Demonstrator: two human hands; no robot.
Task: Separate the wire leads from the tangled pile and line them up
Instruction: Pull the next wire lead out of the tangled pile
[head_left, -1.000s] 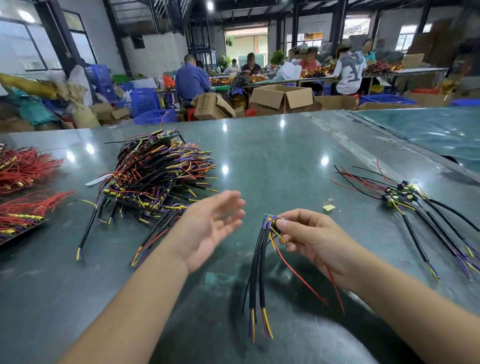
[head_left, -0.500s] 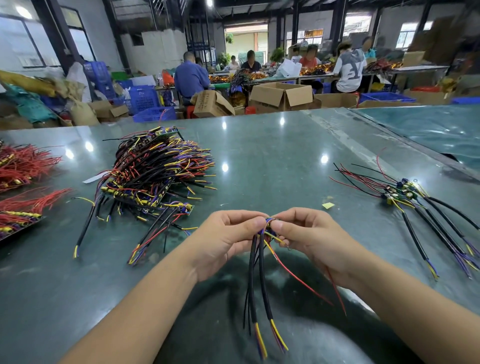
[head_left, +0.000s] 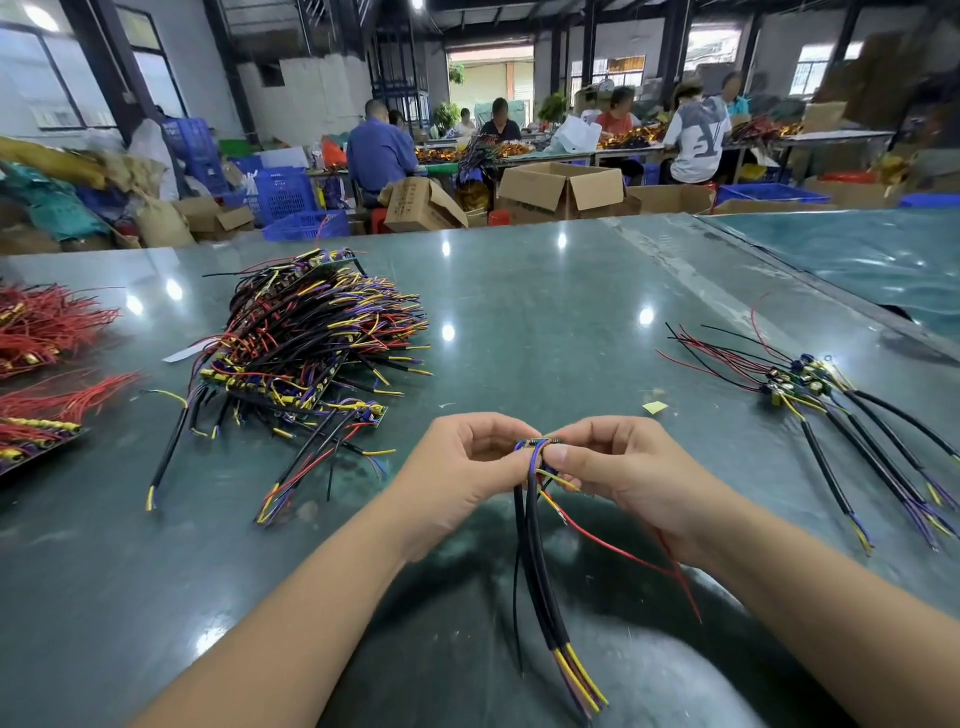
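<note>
i see my left hand (head_left: 470, 470) and right hand (head_left: 618, 467) meeting above the surface (head_left: 545, 312), both pinching the top of one wire lead bundle (head_left: 537, 561). its long axis hangs down toward me, yellow tips lowest. the tangled pile (head_left: 306, 353) lies far left, the lined-up leads (head_left: 841, 410) right.

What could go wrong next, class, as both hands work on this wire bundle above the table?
1. Both hands, left and right, pinch the bundle only at its top; the loose red lead might snag or pull out.
2. The dangling black leads could sweep into the tangled pile nearby and re-tangle.
3. Setting it down carelessly may disturb the lined-up leads on the right.
</note>
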